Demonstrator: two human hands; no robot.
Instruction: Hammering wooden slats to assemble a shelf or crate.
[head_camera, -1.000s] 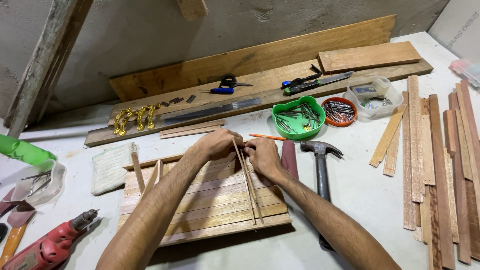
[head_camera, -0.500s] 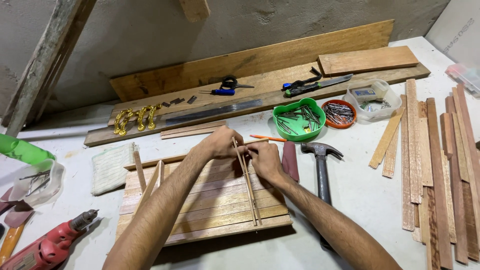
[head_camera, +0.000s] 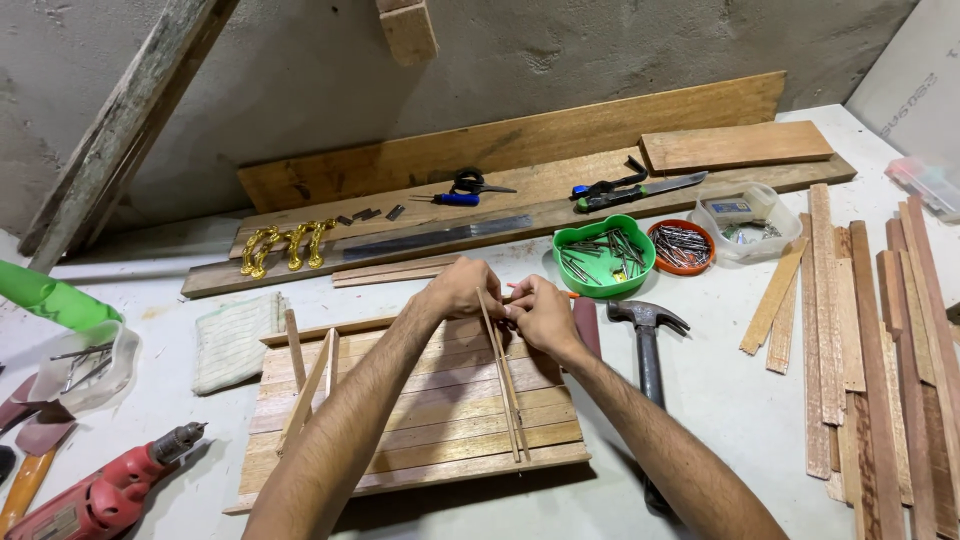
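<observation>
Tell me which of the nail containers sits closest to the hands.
The green heart-shaped bowl of nails, just beyond the right hand. The orange round dish lies farther right, and the clear tub sits far left.

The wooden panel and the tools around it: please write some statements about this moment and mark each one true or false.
1. Both hands, left hand and right hand, pinch thin wooden sticks over the slatted wooden panel. True.
2. The hammer lies left of the panel. False: it lies to its right.
3. The green bowl holds nails. True.
4. The red drill is in the right hand. False: it lies on the table, lower left.
</observation>
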